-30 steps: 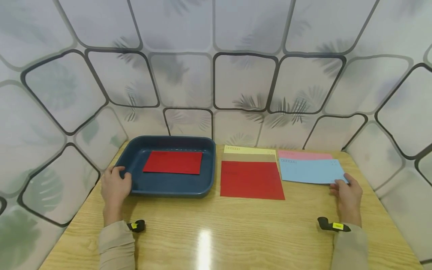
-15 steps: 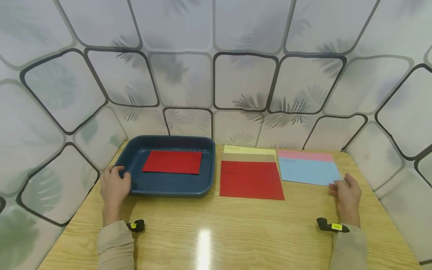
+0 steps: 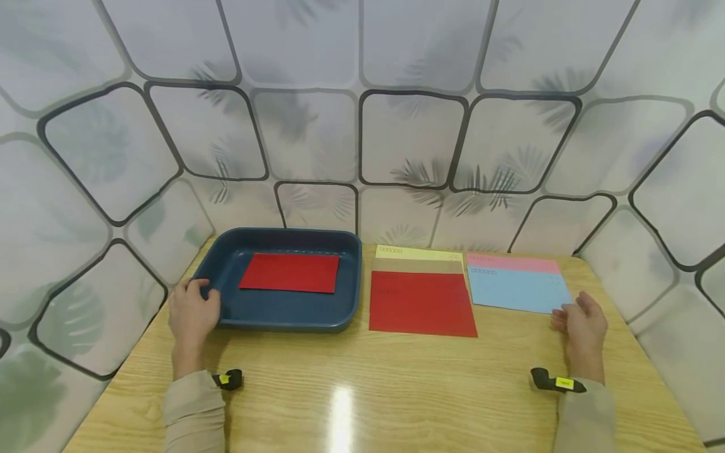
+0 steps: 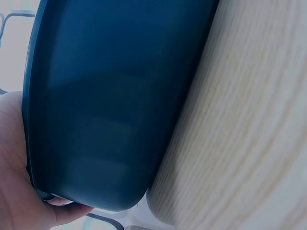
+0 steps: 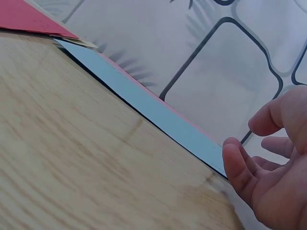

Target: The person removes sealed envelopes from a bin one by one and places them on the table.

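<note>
My left hand (image 3: pixel 192 311) grips the left rim of a dark blue tray (image 3: pixel 283 309); the left wrist view shows its fingers bent round the tray's end. A red envelope (image 3: pixel 290 272) lies flat in the tray. At the right, my right hand (image 3: pixel 583 321) is beside the near right corner of a light blue envelope (image 3: pixel 518 289), fingertips right at that corner. In the right wrist view the thumb and loosely bent fingers stand apart with nothing pinched. A pink envelope (image 3: pixel 512 262) lies mostly hidden under the blue one.
Between tray and blue envelope, a red envelope (image 3: pixel 423 306) overlaps a brown envelope (image 3: pixel 418 265) and a yellow envelope (image 3: pixel 419 252). All lie on a wooden table (image 3: pixel 396 390). A patterned wall covering (image 3: pixel 413 132) rises behind and along both sides.
The right hand has let go of the blue envelope, whose near right corner now lies flatter and slightly further left. The left hand and tray have stayed in place.
</note>
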Demonstrator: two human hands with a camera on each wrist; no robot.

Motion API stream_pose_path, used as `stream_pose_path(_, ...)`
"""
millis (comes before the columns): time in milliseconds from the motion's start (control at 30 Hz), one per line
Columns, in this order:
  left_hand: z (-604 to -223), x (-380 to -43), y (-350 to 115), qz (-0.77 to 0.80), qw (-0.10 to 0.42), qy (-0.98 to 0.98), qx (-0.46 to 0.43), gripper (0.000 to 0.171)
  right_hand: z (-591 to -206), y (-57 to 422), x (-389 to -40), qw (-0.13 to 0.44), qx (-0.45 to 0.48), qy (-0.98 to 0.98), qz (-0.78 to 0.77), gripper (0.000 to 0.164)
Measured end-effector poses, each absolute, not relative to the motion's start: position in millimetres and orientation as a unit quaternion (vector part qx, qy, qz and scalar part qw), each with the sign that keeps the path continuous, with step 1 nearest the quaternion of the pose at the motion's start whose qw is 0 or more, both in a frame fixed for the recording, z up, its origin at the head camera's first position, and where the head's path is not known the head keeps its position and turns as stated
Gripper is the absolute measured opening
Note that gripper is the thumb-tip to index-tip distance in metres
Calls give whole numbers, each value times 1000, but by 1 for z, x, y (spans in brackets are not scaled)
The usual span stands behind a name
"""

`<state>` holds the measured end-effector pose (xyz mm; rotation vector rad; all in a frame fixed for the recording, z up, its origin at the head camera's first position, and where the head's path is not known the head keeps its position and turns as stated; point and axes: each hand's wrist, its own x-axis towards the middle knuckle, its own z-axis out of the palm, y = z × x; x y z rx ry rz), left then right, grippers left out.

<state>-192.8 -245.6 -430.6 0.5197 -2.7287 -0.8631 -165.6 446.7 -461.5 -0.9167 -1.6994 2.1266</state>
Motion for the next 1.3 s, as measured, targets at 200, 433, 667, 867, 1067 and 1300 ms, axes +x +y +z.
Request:
stream_pose_path(200, -432, -194, -246, -295, 127, -931, 173, 43, -457, 443, -165, 128, -320, -600, 722, 70)
stream_pose_path(433, -431, -195, -247, -293, 121, -934, 168, 45, -460, 441, -166, 137, -329, -608, 710, 68)
stream_pose_path(667, -430, -193, -247, -295, 122, -933, 163, 45, -462, 441, -164, 144, -325, -605, 712, 65)
stream_pose_path(867, -433, -192, -248, -295, 120, -934, 164, 45, -462, 440, -162, 142, -331, -613, 703, 63)
stream_pose_path(1067, -436, -192, -249, -295, 121, -934, 161, 45, -459, 437, -161, 144, -327, -622, 697, 62)
stream_pose_path(1300, -434, -191, -248, -300, 125, -931, 164, 44, -454, 428, -164, 150, -306, -635, 694, 60)
